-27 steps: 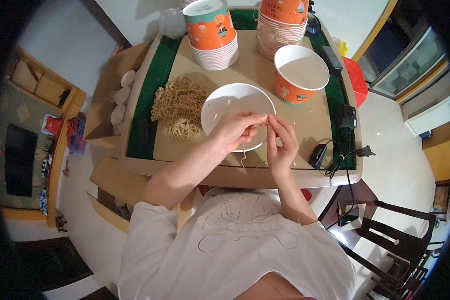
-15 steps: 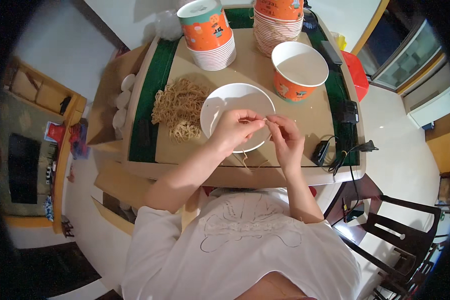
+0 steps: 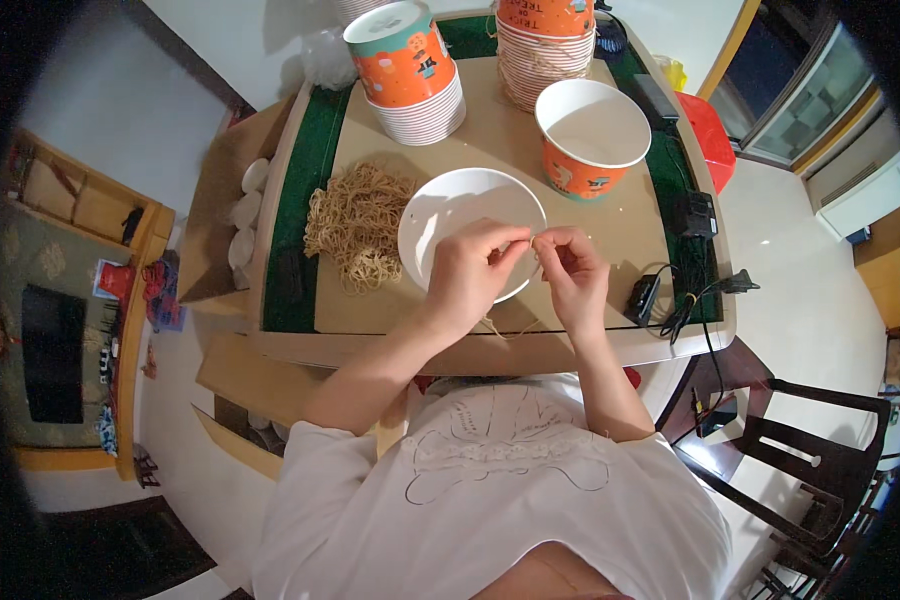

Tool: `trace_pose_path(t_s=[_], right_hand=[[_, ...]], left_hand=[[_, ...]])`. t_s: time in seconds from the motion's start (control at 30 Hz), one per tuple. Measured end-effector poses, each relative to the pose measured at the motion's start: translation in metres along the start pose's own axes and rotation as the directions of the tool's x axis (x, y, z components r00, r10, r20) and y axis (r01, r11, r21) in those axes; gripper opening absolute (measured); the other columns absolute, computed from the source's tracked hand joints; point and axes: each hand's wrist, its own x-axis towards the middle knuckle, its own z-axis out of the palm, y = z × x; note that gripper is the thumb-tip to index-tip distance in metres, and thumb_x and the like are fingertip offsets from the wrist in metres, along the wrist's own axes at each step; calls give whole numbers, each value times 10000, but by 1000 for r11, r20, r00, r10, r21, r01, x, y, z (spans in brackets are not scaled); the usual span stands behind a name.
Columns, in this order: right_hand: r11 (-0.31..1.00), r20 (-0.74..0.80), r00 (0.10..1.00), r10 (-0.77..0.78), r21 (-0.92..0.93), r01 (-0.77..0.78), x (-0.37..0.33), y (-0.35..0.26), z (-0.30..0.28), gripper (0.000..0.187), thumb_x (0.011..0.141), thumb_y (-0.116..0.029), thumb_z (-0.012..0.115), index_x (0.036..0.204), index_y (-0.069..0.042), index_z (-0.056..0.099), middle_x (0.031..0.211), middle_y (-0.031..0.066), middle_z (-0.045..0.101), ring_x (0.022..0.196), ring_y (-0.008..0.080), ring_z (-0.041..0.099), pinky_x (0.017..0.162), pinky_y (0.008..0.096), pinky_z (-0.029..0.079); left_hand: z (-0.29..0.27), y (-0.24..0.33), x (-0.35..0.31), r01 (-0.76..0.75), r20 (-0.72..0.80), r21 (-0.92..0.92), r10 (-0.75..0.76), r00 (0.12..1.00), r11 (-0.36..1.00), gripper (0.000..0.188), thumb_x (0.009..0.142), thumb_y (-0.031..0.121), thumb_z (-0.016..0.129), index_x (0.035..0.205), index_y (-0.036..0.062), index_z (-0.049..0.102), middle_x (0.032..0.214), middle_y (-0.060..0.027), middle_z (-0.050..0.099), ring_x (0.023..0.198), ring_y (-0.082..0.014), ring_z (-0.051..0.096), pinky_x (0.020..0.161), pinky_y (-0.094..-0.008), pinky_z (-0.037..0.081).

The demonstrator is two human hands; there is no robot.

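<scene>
My left hand [image 3: 468, 275] and my right hand [image 3: 576, 277] meet fingertip to fingertip over the right side of a white paper bucket [image 3: 432, 215], seen from above. Each hand is closed in a pinch on a thin tan string [image 3: 510, 336]; its loose length shows below them by the table's front edge. The exact grip is too small to make out. A tangled heap of tan strings [image 3: 358, 225] lies left of the white bucket. Behind and to the right stands an upright orange paper bucket [image 3: 582, 178] with a white inside.
An upside-down stack of orange buckets [image 3: 400, 60] and another stack wound with strings [image 3: 545, 62] stand at the back. Black adapters and cables [image 3: 692, 215] line the table's right edge. A cardboard box [image 3: 215, 215] with white cups is at the left. A dark chair [image 3: 810, 450] stands right.
My hands stay pinched together over the bucket. The left hand has turned slightly and its fingertips sit closer to the right hand's. The whole view has shifted a little.
</scene>
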Motion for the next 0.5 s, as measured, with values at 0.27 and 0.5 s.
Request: trace_pose_path(t_s=[0.27, 0.5], right_hand=[[998, -20, 1000, 24, -54, -25, -1, -25, 6, 87, 811, -16, 654, 895, -16, 631, 792, -18, 597, 558, 14, 424, 502, 168, 364], [995, -29, 999, -14, -96, 11, -2, -10, 4, 95, 805, -9, 658, 894, -15, 626, 732, -12, 593, 550, 21, 458, 498, 179, 392]], left_hand=[[4, 4, 3, -41, -82, 82, 48, 995, 996, 99, 791, 26, 639, 886, 28, 612, 776, -77, 644, 567, -164, 581, 515, -282, 460], [5, 7, 7, 83, -59, -20, -84, 995, 996, 76, 841, 22, 606, 912, 4, 626, 801, -19, 647, 659, -48, 546, 591, -198, 441]])
